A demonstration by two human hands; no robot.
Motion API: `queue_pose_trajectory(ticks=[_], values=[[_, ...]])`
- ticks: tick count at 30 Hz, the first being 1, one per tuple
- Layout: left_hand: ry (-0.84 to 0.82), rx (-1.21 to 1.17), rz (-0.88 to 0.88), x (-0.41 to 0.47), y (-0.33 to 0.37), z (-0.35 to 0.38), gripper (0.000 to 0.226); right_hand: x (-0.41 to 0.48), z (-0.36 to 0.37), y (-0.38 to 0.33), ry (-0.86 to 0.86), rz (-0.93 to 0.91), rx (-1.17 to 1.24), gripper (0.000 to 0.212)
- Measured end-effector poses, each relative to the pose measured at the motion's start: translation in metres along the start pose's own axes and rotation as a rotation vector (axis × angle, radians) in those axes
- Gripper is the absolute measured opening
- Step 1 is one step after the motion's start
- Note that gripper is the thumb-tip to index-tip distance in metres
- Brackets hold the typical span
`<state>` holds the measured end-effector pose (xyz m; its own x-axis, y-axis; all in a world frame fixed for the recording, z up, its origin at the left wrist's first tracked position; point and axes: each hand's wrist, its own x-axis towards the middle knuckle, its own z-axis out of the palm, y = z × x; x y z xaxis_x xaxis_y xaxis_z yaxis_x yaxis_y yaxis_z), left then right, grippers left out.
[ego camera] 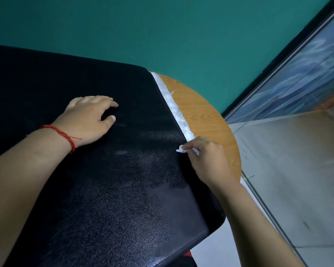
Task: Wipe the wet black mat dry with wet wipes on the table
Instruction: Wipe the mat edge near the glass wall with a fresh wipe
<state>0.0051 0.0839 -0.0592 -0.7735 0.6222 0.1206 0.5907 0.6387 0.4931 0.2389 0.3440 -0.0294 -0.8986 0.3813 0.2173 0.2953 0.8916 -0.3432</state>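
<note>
The black mat (104,189) covers most of the round wooden table (202,112), its pebbled surface flat and its near right corner hanging past the table's rim. Its visible right edge runs diagonally from the far rounded corner towards the person. A wet wipe (174,105) lies drawn out as a long, thin white strip just beside that edge. Its long axis is parallel to the edge, its far end points at the mat's far corner, and its near end reaches the right hand (206,160). That hand sits at the mat's edge with its fingertips bent together, pinching a crumpled white tuft of the wipe that sticks out just ahead of them onto the mat. A pale, damp sheen shows on the mat just left of these fingertips. The left hand (87,120) rests palm down on the mat, well apart from the wipe, its fingers loosely bent and spread, gripping nothing. A red string bracelet (66,136) circles its wrist.
</note>
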Motion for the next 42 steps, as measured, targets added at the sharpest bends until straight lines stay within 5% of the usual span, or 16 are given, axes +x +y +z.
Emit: queue_pose_trajectory(ticks=[9,18,28,42], values=[[0.001,-0.004,0.003,0.001,-0.001,0.001,0.044,-0.042,-0.02,-0.002,-0.11,0.01,-0.074,0.023],[-0.004,0.03,0.005,-0.003,0.006,-0.001,0.044,-0.1,-0.023,-0.022,-0.079,0.096,0.127,0.033],[-0.009,0.037,0.001,-0.003,0.004,-0.001,0.044,-0.127,0.024,-0.101,-0.14,-0.147,0.309,0.018],[-0.006,0.053,0.033,0.001,0.0,0.002,0.044,-0.092,-0.01,-0.005,0.125,0.185,-0.001,0.016]])
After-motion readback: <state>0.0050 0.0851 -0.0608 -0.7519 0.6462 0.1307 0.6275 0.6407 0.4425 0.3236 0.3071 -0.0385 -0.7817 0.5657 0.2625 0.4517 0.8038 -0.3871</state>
